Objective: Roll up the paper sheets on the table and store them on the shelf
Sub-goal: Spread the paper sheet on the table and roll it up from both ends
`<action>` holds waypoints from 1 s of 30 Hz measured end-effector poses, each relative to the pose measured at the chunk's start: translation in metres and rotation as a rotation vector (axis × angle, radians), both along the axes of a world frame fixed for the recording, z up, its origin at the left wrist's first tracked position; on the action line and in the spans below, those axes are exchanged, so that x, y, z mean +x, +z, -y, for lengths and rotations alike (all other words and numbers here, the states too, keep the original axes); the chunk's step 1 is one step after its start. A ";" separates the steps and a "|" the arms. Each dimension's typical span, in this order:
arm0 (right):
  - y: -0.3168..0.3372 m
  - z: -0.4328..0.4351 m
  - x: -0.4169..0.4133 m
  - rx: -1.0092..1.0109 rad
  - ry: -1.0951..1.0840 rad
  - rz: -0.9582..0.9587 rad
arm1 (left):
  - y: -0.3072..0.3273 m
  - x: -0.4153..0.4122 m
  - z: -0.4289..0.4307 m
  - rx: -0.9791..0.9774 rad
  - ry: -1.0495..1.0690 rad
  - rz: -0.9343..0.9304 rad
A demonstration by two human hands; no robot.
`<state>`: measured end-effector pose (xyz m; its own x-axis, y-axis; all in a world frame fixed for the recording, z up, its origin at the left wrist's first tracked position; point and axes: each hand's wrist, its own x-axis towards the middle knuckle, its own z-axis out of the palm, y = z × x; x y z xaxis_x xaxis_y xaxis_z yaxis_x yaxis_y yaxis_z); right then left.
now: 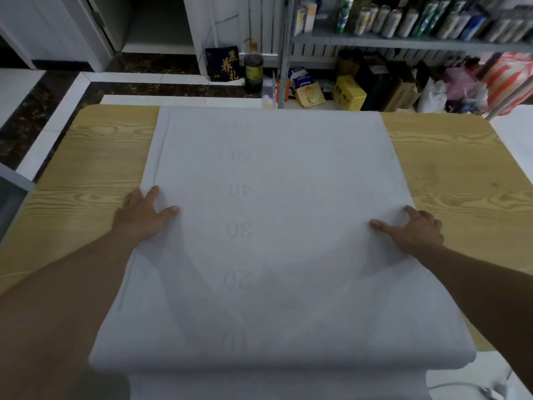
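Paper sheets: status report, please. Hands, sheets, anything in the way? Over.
Left hand flat on left edge, right hand pressing right edge. Paper sheets unrolled on table, near end overhanging. Nothing on them but hands.

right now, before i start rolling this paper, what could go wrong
1. The paper sheets are not squared up: a second edge shows along the left side, so the roll may come out skewed.
2. Their near end hangs over the front of the wooden table, where it could slide off or crease.
3. The paper puckers by the right hand; pulling there may crumple it.
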<state>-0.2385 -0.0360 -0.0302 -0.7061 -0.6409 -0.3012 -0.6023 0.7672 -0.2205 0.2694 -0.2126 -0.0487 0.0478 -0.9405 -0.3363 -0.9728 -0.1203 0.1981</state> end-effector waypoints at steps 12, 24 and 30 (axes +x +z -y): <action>-0.004 0.069 -0.028 -0.043 0.124 -0.060 | -0.007 -0.017 0.037 -0.030 0.108 -0.067; -0.005 0.131 -0.030 -0.072 0.070 0.002 | -0.004 -0.041 0.095 -0.047 0.136 -0.165; 0.001 0.135 -0.018 -0.076 0.035 -0.019 | 0.000 -0.052 0.090 -0.047 0.125 -0.193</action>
<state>-0.2568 -0.1705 -0.0287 -0.6881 -0.6856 -0.2377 -0.6329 0.7273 -0.2656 0.2175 -0.3024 -0.0488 0.1040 -0.9462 -0.3065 -0.8945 -0.2237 0.3871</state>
